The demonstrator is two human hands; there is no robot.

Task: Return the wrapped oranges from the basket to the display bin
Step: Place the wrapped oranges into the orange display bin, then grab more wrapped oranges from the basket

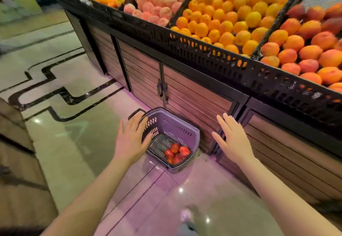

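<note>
Purple basket [187, 134] on the floor, both hands empty above it.
Left hand [132, 139] spread flat over the basket's left rim, right hand [233, 139] open at centre right, neither holding anything. Wrapped oranges [176, 152], reddish, lie clustered in the basket's lower right corner. Beyond, the display bin [231, 23] fills the upper frame. Judged early: none of these returned yet.
</note>
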